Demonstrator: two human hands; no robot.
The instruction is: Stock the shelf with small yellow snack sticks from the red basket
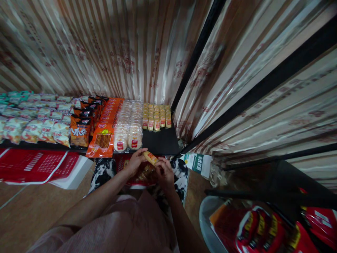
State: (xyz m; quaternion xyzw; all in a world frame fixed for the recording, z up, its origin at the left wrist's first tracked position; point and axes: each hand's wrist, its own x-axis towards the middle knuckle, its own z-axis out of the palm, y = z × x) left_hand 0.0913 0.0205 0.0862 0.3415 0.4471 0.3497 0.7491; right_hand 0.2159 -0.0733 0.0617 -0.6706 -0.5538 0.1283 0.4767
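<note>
A small yellow wrapped snack (151, 158) with a red and white label is pinched between my two hands, in front of the shelf edge. My left hand (136, 162) grips its left end, and my right hand (165, 172) has the right end. Below them, a red container (123, 162) with wrapped snacks inside rests on my lap, partly hidden by my hands. On the black shelf (160, 142) just ahead, similar yellow snacks (157, 117) stand in tight rows. Left of these lie rows of round white crackers (128, 135) in clear wrappers.
Further left on the shelf are orange snack packets (101, 135), dark orange bags (79, 130) and many white packets (46, 130). A red bag (34, 165) sits at lower left. Black posts (195, 56) rise at right, above a pale tub (207, 218) holding red packages.
</note>
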